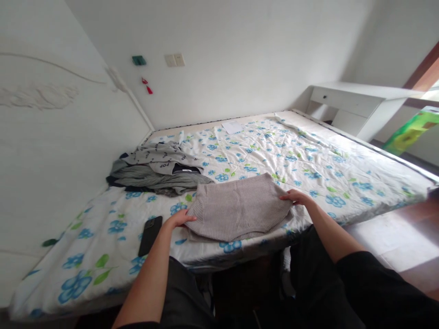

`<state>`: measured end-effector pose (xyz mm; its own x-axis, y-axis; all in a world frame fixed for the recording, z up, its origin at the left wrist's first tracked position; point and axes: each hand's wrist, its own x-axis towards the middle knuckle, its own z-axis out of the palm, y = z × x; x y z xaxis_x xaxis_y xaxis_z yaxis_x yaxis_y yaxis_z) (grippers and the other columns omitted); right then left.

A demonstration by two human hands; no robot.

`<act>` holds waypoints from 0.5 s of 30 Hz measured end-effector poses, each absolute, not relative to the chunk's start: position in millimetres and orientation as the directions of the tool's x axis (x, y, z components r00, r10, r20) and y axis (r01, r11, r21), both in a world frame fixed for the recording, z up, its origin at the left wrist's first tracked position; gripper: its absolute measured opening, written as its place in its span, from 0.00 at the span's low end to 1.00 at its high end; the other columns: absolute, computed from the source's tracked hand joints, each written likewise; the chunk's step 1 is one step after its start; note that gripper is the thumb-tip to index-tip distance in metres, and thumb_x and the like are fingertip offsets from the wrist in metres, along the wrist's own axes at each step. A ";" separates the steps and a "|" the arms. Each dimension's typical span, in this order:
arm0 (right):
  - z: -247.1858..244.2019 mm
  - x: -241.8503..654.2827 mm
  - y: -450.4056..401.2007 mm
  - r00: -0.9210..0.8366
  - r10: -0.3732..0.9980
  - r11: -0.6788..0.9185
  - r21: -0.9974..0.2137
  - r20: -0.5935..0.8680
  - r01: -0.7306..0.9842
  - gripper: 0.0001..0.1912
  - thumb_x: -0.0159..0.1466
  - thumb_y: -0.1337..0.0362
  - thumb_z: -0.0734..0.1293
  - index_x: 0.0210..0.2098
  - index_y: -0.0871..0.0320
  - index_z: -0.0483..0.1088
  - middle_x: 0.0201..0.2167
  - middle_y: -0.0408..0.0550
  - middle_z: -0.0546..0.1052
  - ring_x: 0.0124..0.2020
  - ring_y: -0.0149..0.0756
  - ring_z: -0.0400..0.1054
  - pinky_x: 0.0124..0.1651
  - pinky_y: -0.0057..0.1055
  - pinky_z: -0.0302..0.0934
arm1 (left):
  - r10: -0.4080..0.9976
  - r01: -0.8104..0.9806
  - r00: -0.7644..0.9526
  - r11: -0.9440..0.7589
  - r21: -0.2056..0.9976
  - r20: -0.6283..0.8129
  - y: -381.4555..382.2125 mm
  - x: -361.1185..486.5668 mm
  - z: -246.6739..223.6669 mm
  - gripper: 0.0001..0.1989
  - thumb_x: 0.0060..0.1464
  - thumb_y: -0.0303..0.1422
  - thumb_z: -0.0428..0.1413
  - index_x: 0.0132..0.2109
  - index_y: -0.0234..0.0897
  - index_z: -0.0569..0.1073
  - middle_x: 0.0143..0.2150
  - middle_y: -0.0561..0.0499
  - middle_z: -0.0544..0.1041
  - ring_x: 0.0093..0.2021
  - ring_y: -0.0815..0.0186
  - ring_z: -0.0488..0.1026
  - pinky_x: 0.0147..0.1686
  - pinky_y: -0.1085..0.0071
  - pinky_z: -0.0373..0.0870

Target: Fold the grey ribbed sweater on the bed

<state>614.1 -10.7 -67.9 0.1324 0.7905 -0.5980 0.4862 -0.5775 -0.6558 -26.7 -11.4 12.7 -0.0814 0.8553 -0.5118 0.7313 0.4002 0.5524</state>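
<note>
A folded grey-beige ribbed knit garment (236,210) lies flat on a quilt with a blue and green flower print (274,157). My left hand (180,218) grips its lower left edge, and my right hand (295,197) holds its upper right edge. A black smartphone (150,236) lies face down on the quilt, just left of my left forearm. Beyond the knit, a heap of grey and black clothes (157,169) sits against the headboard side of the bed.
A white carved headboard (51,137) runs along the left. A sheet of paper (232,127) lies at the far end of the quilt. A white desk (356,107) stands past the bed, and a green box (411,130) leans at the right.
</note>
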 end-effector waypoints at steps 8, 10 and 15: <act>-65.0 616.6 -30.9 0.161 0.892 -0.436 -0.707 -0.423 0.558 0.16 0.61 0.52 0.82 0.34 0.58 0.81 0.25 0.44 0.78 0.32 0.38 0.77 0.33 0.27 0.73 | 0.774 0.610 -0.077 0.535 0.585 -0.628 -39.0 -41.7 14.9 0.22 0.35 0.42 0.76 0.35 0.42 0.76 0.36 0.49 0.85 0.41 0.54 0.84 0.41 0.66 0.78; -62.0 609.8 -34.5 0.184 0.902 -0.421 -0.707 -0.390 0.569 0.16 0.62 0.53 0.82 0.30 0.57 0.79 0.23 0.44 0.77 0.31 0.39 0.77 0.35 0.28 0.73 | 0.772 0.563 -0.066 0.552 0.615 -0.632 -44.5 -39.2 19.4 0.21 0.35 0.41 0.76 0.34 0.42 0.76 0.33 0.49 0.83 0.38 0.55 0.83 0.41 0.65 0.79; -51.4 592.4 -39.2 0.216 0.903 -0.430 -0.748 -0.372 0.505 0.14 0.64 0.57 0.81 0.30 0.58 0.78 0.22 0.43 0.75 0.33 0.42 0.78 0.40 0.32 0.74 | 0.811 0.484 -0.123 0.552 0.679 -0.572 -49.3 -36.7 35.7 0.19 0.36 0.39 0.77 0.34 0.42 0.77 0.30 0.50 0.79 0.36 0.55 0.81 0.39 0.63 0.80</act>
<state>592.4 -39.2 -51.4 0.2164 0.9026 -0.3721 0.5053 -0.4296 -0.7484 -36.7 -49.3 35.7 -0.1229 0.8110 -0.5720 0.4836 0.5523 0.6791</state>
